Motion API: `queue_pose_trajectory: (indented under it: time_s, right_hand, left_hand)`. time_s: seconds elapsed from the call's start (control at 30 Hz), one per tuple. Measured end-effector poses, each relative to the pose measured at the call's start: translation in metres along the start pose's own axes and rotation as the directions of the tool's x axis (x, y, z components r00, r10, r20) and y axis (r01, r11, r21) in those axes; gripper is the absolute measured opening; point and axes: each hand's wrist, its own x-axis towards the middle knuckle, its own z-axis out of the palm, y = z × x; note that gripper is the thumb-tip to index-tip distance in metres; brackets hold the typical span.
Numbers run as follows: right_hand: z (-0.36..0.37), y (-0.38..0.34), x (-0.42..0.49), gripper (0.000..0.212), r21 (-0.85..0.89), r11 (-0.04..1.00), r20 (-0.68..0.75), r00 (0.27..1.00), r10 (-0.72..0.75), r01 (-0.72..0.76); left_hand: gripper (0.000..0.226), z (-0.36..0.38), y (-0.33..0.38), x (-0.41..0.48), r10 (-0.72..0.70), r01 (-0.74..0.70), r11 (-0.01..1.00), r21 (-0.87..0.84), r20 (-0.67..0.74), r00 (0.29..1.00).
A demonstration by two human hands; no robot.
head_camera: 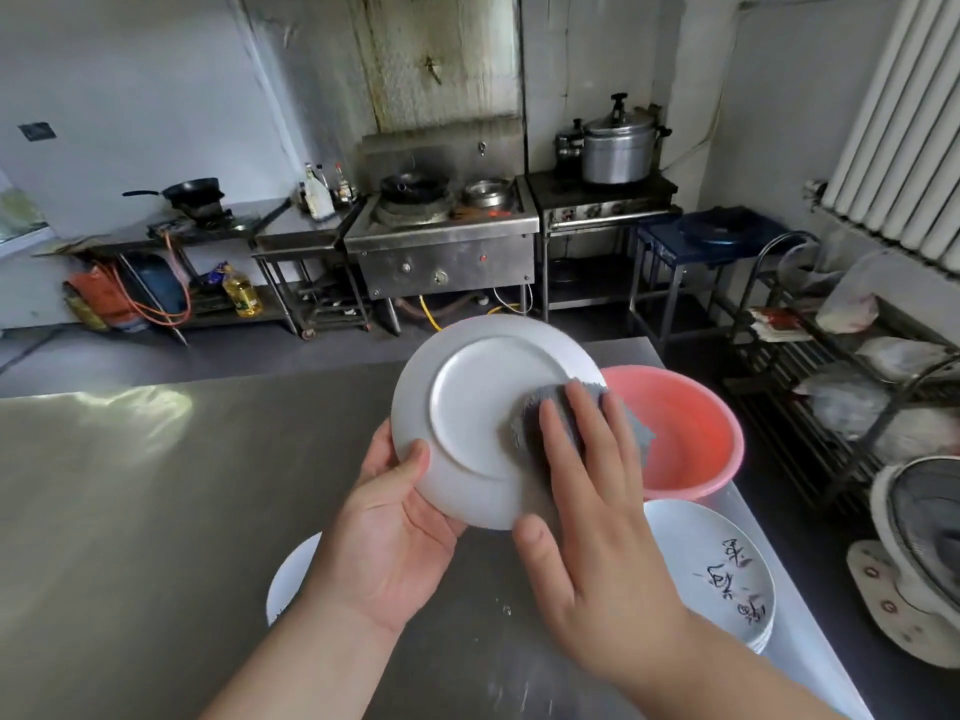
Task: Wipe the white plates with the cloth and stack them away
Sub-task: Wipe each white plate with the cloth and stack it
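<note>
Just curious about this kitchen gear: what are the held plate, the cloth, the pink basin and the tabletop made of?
Plate: likely glazed ceramic, white with a smooth sheen. Cloth: grey fuzzy fabric, perhaps microfibre. Basin: plastic, judging by its even pink, thin rim. Tabletop: brushed stainless steel, with blurry reflections.

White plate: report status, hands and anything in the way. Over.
Left hand grips white plate by rim. Right hand presses grey cloth flat on it. Nothing blocking; pink basin and plate stack off right.
</note>
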Motion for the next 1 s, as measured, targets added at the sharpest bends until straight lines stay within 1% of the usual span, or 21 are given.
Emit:
queue_pose_trajectory:
  time_s: [0.1, 0.17, 0.27, 0.33, 0.4, 0.47, 0.53, 0.57, 0.6, 0.67, 0.73, 0.8, 0.9, 0.93, 1.0]
  right_hand:
    - [-0.020, 0.011, 0.044, 0.071, -0.004, 1.000, -0.029, 0.999, -0.029, 0.029]
    - [-0.022, 0.014, 0.057, 0.064, 0.006, 1.000, -0.070, 0.997, -0.024, 0.025]
    - [-0.004, 0.003, 0.037, 0.060, 0.044, 0.999, -0.175, 0.984, 0.018, -0.010]
    - [0.010, -0.005, 0.012, 0.061, 0.076, 0.997, -0.231, 0.973, 0.009, 0.008]
    - [0.009, -0.002, 0.004, 0.062, 0.118, 0.992, -0.266, 0.964, -0.009, 0.041]
    - [-0.002, 0.006, 0.017, 0.060, 0.170, 0.982, -0.282, 0.959, -0.031, 0.082]
    - [-0.015, 0.011, 0.036, 0.058, 0.293, 0.951, -0.271, 0.962, -0.017, 0.099]
    - [-0.020, 0.012, 0.044, 0.058, 0.364, 0.926, -0.258, 0.966, -0.003, 0.100]
    - [-0.023, 0.013, 0.050, 0.059, 0.412, 0.907, -0.240, 0.971, 0.009, 0.093]
    - [-0.027, 0.013, 0.054, 0.062, 0.430, 0.900, -0.188, 0.982, 0.013, 0.071]
    - [-0.025, 0.011, 0.044, 0.066, 0.372, 0.927, -0.126, 0.992, 0.009, 0.039]
    - [-0.012, 0.004, 0.022, 0.070, 0.273, 0.962, -0.079, 0.997, 0.002, 0.019]
    - [0.004, -0.006, -0.006, 0.076, 0.133, 0.991, 0.006, 0.999, -0.034, 0.033]
    - [0.003, -0.005, -0.003, 0.076, 0.116, 0.992, 0.029, 0.998, -0.054, 0.050]
    - [-0.006, 0.005, 0.017, 0.069, 0.100, 0.991, 0.049, 0.995, -0.092, 0.087]
  left_hand:
    - [0.051, 0.005, 0.007, 0.002, 0.039, -0.039, 0.998, -0.041, 0.020, 0.999]
    - [0.051, 0.011, 0.008, 0.004, 0.063, -0.061, 0.997, -0.055, 0.036, 0.997]
    - [0.049, 0.017, 0.004, 0.003, 0.055, -0.053, 0.998, -0.043, 0.056, 0.997]
    - [0.050, 0.017, -0.001, -0.001, 0.038, -0.036, 0.999, -0.029, 0.084, 0.996]
    - [0.057, 0.015, -0.003, -0.006, 0.028, -0.027, 1.000, -0.009, 0.127, 0.991]
    - [0.070, 0.012, 0.003, -0.008, 0.015, -0.015, 1.000, 0.002, 0.146, 0.989]
    - [0.082, 0.010, 0.013, -0.008, -0.023, 0.018, 0.999, 0.037, 0.131, 0.991]
    - [0.083, 0.010, 0.018, -0.008, -0.055, 0.045, 0.996, 0.079, 0.129, 0.990]
    - [0.078, 0.010, 0.022, -0.008, -0.084, 0.069, 0.991, 0.112, 0.132, 0.988]
    - [0.062, 0.012, 0.024, -0.007, -0.106, 0.089, 0.987, 0.130, 0.132, 0.986]
    - [0.058, 0.011, 0.022, -0.007, -0.090, 0.073, 0.987, 0.147, 0.118, 0.989]
    - [0.059, 0.010, 0.017, -0.006, -0.063, 0.048, 0.987, 0.154, 0.099, 0.993]
    - [0.057, 0.008, 0.010, -0.005, -0.039, 0.025, 0.990, 0.139, 0.101, 0.994]
    - [0.055, 0.007, 0.009, -0.005, -0.034, 0.021, 0.992, 0.126, 0.104, 0.994]
    - [0.052, 0.008, 0.009, -0.004, -0.020, 0.013, 0.997, 0.077, 0.103, 0.994]
